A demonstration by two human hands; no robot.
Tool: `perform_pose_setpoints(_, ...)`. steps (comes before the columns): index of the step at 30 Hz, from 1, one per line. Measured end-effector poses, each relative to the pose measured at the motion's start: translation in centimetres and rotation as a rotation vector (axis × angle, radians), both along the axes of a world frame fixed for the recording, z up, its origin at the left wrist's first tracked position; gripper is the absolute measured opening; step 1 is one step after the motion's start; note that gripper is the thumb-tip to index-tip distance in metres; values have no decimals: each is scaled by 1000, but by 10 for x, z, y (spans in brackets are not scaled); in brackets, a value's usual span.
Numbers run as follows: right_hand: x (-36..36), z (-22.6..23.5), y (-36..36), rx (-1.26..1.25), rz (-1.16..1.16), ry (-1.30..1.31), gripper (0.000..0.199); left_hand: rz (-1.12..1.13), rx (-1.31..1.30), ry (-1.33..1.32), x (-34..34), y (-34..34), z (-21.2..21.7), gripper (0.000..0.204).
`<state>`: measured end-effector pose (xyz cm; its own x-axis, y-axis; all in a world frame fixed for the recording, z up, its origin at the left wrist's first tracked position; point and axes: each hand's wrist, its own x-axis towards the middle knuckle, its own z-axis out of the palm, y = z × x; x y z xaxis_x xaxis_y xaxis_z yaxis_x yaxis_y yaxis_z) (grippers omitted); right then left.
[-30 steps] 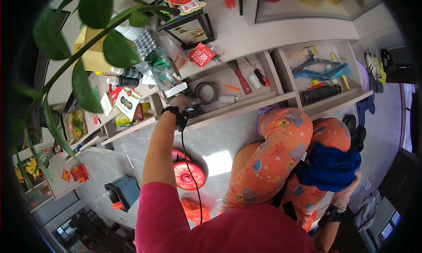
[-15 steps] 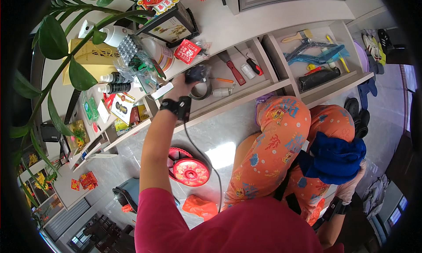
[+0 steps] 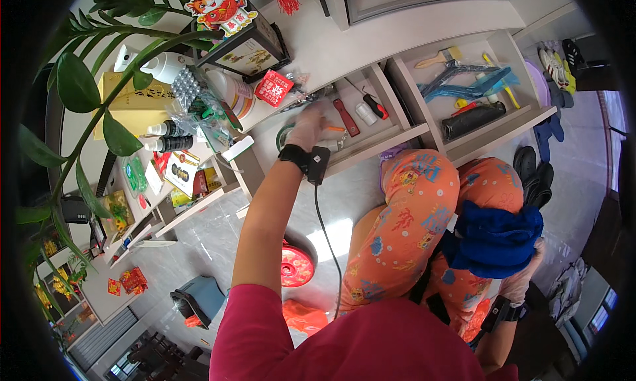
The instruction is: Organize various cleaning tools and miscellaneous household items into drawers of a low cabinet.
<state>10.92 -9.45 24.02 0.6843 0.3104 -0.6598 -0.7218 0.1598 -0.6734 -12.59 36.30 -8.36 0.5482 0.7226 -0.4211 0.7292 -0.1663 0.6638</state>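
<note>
Hands, closure and hold unclear: left (image 3: 307, 130) blurred in drawer (image 3: 379, 146), right (image 3: 519, 279) against blue cloth (image 3: 497, 238)

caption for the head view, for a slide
Left hand inside an open drawer, right hand against a blue cloth.

The cloth (image 3: 493, 242) is deep blue, the trousers (image 3: 405, 218) orange with blue and red prints.

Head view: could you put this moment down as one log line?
left hand: at open drawer, blurred, grip unclear | right hand: against blue cloth | same drawer: red-handled tool, red-and-black screwdriver
</note>
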Motion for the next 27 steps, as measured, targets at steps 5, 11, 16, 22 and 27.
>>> perform_pose_setpoints(5, 5, -8, -12, -14, -26, -5, 46, 81, -510, -10, 76, -37, 62, 50)
perform_pose_setpoints(11, 3, -11, -12, 67, -53, 46, 51, -83, -526, 46, 100, -42, 81, 73)
perform_pose_setpoints(16, 4, -13, -7, 93, -7, -22, 45, -55, -666, 187, 111, -52, 113, 52)
perform_pose_setpoints(22, 2, -14, 6, 102, -39, 7, 49, -59, -509, -147, 79, -66, 143, 40)
perform_pose_setpoints(27, -14, -10, 38, 213, 129, 60, 45, 237, -619, -470, 21, -117, 218, 50)
